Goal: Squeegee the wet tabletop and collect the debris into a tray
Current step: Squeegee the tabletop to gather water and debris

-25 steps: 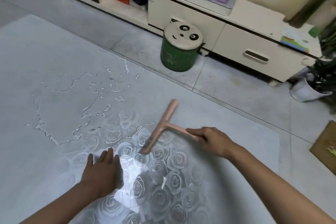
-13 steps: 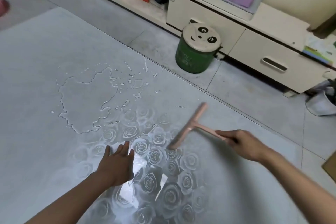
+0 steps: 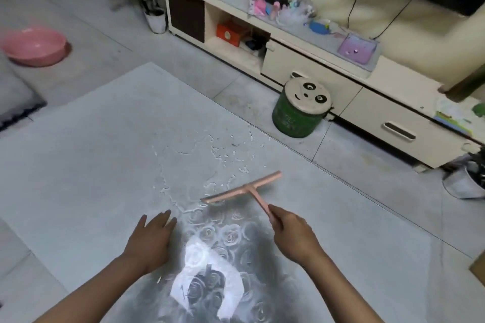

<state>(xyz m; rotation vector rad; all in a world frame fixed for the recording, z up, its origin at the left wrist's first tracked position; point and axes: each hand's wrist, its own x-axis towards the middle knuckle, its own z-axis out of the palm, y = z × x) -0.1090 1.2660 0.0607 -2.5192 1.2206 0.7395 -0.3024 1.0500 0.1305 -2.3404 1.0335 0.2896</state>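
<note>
Since half a second ago the squeegee (image 3: 242,188) has swung from a steep diagonal to lie more crosswise, and its blade now sits at the near edge of the water (image 3: 189,165) rather than off to the puddle's right. From the head view, the right hand (image 3: 294,236) has its fingers curled round the end of the handle, while the left hand (image 3: 152,237) rests flat on the tabletop (image 3: 78,165), fingers straight and holding nothing. The blade's long axis runs from near-left to far-right, with the handle pointing back to the right hand. Most of the water lies beyond the blade and to its left, so the stroke probably needs the blade carried past it first. A pink basin (image 3: 34,47) stands on the floor, well apart.
</note>
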